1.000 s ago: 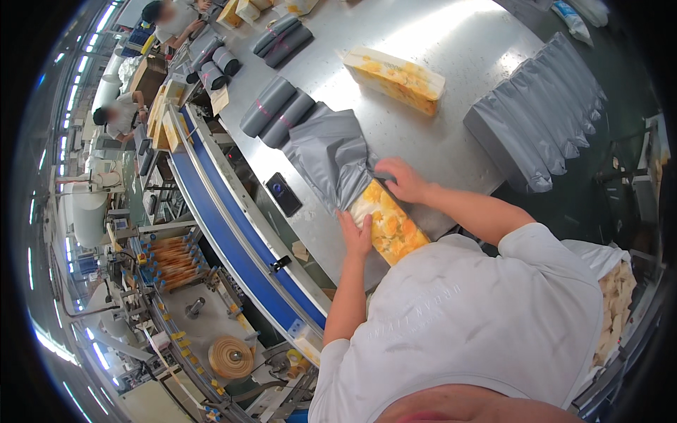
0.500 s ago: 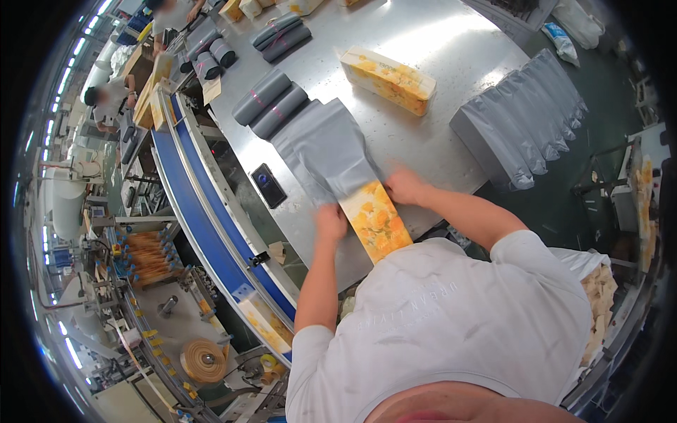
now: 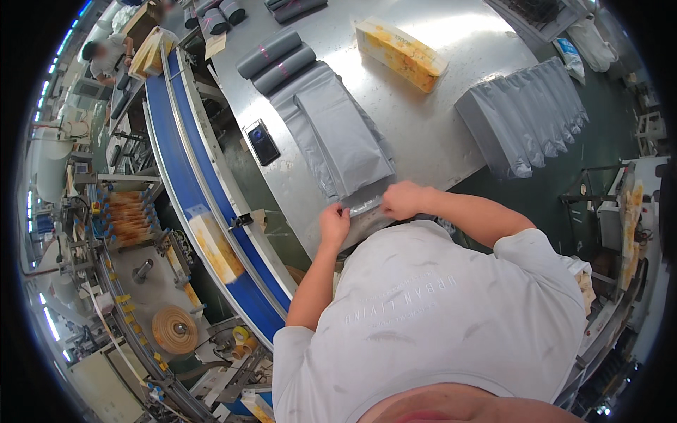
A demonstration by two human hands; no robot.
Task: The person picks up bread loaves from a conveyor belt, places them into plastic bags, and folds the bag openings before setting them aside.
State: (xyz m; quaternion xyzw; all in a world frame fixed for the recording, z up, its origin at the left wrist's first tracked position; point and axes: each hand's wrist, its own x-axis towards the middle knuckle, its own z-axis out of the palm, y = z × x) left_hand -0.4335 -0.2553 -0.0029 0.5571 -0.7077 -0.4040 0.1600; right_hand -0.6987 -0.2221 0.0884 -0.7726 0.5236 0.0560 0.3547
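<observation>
A filled grey plastic mailer bag [image 3: 347, 141] lies on the steel table [image 3: 437, 134], on top of a pile of flat grey bags. My left hand [image 3: 334, 224] and my right hand [image 3: 400, 200] both pinch the bag's near open end at the table's front edge. The yellow box seen earlier is hidden inside the bag. A second yellow patterned box [image 3: 402, 53] lies farther back on the table.
A dark phone [image 3: 262, 142] lies left of the bags. Rolled grey bags [image 3: 276, 59] sit behind them, and a fanned stack of grey bags [image 3: 522, 116] at the right. A blue conveyor belt [image 3: 185, 176] at the left carries a yellow box [image 3: 216, 248]. Another person [image 3: 106, 53] stands far left.
The yellow box that my hands were pushing into the grey bag has gone fully inside. Both hands have moved to the bag's open end at the table edge.
</observation>
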